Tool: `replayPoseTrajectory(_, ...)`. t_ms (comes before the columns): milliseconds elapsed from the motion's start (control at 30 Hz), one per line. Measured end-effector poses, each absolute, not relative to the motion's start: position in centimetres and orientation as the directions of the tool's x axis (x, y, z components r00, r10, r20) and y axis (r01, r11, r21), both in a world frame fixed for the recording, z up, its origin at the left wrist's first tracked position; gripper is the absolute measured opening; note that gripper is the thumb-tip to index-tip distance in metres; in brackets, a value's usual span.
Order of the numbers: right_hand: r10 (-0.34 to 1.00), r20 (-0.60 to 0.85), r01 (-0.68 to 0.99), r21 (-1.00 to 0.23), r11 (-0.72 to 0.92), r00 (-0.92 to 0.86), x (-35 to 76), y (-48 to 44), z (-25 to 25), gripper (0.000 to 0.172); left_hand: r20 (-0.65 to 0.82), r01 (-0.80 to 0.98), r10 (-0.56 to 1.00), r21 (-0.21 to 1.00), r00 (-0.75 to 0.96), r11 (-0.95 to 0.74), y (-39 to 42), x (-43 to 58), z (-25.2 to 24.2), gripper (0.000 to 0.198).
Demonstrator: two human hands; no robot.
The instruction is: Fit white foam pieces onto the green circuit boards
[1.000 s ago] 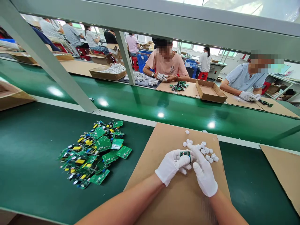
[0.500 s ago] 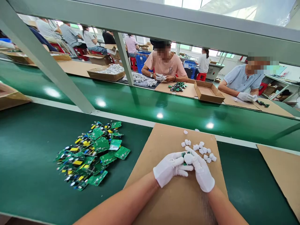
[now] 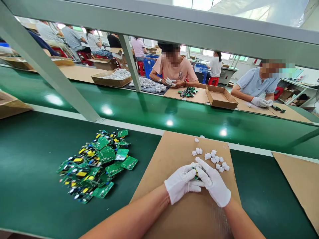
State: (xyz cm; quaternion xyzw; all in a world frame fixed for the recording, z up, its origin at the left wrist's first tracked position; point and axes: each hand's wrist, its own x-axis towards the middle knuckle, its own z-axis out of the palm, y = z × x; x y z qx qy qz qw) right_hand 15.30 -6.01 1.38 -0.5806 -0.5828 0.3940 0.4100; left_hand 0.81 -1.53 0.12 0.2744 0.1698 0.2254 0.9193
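Note:
My left hand (image 3: 182, 182), in a white glove, is closed on a small green circuit board (image 3: 196, 178) with a yellow part on it. Over the board lie the fingers of my right hand (image 3: 213, 183), also gloved and closed on it. Most of the board is covered by the fingers, and I cannot make out a white piece under them. Just beyond my hands, several small white caps or lumps (image 3: 213, 160) lie loose on a brown cardboard sheet (image 3: 169, 149). To the left, a heap of circuit boards (image 3: 107, 154) with yellow, black and blue parts rests on the dark green bench.
A grey metal frame (image 3: 159, 23) crosses above the bench, with a slanted post at left. Behind runs a glossy green belt (image 3: 154, 113). Across it, two gloved people (image 3: 174, 68) work beside an open carton (image 3: 221, 97). Another cardboard sheet (image 3: 299, 179) lies at right.
My right fingers have closed over the board, hiding the round white piece that showed on it before. A yellow part of the board shows now. The heap and loose white pieces stay put.

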Motion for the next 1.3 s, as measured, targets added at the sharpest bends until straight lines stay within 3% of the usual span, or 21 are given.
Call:
replayPoseTrajectory(200,0.998,-0.022,0.191,-0.981,-0.032,0.052,14.8,-6.6,1.4,0.050,-0.244,-0.283,0.511,0.604,0.824,0.745,-1.2,0.8,0.7,0.045)
replayPoseTrajectory(367,0.990,-0.041,0.217,-0.974,-0.070,0.134,14.4,-6.5,1.1,0.050,-0.201,-0.247,0.516,0.699,0.833,0.671,-1.2,0.7,1.6,0.044)
replayPoseTrajectory(533,0.996,-0.027,-0.001,-1.000,-0.027,0.089,14.6,-6.3,1.1,0.049,-0.222,-0.196,0.546,0.772,0.808,0.605,-0.8,0.5,2.1,0.049)
replayPoseTrajectory(700,0.997,-0.029,0.119,-0.992,-0.038,0.075,14.4,-6.3,1.8,0.038,-0.185,-0.217,0.518,0.754,0.835,0.620,-0.7,0.3,1.9,0.055)
replayPoseTrajectory(867,0.993,-0.035,0.166,-0.985,-0.054,0.116,13.8,-6.3,2.2,0.030,-0.143,-0.182,0.644,0.894,0.752,0.410,-0.9,0.9,1.6,0.049)
replayPoseTrajectory(1033,0.997,-0.075,-0.019,-0.997,-0.075,0.030,13.9,-6.0,1.9,0.038,-0.146,-0.153,0.637,0.908,0.757,0.390,-0.8,1.0,1.8,0.050)
replayPoseTrajectory(1300,0.999,-0.016,0.168,-0.985,-0.021,0.036,14.2,-6.1,1.9,0.037,-0.101,-0.192,0.600,0.895,0.793,0.404,-0.9,1.2,3.1,0.028)
